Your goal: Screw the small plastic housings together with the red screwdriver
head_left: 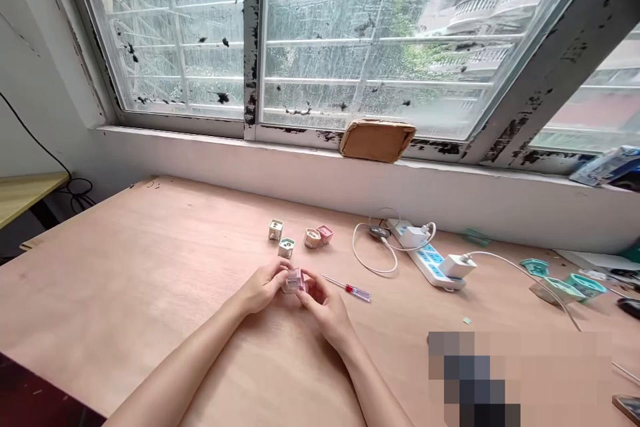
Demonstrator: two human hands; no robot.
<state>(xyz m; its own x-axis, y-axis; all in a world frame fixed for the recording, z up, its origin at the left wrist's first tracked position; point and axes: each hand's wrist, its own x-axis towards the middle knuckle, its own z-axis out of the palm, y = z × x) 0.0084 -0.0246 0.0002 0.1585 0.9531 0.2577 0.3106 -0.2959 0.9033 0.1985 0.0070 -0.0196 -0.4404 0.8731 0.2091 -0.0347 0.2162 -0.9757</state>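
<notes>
My left hand and my right hand meet over the middle of the wooden table. Together they pinch a small pink cube-shaped plug adapter just above the tabletop, fingers curled around its sides. Just beyond my hands lie several more small cube adapters: a beige one, a green one, a tan one and a pink one. A small screwdriver with a red and clear handle lies right of my right hand.
A white power strip with chargers and white cables lies at the right. Teal plastic pieces sit at the far right. A cardboard piece leans on the window sill. A blurred patch covers the lower right.
</notes>
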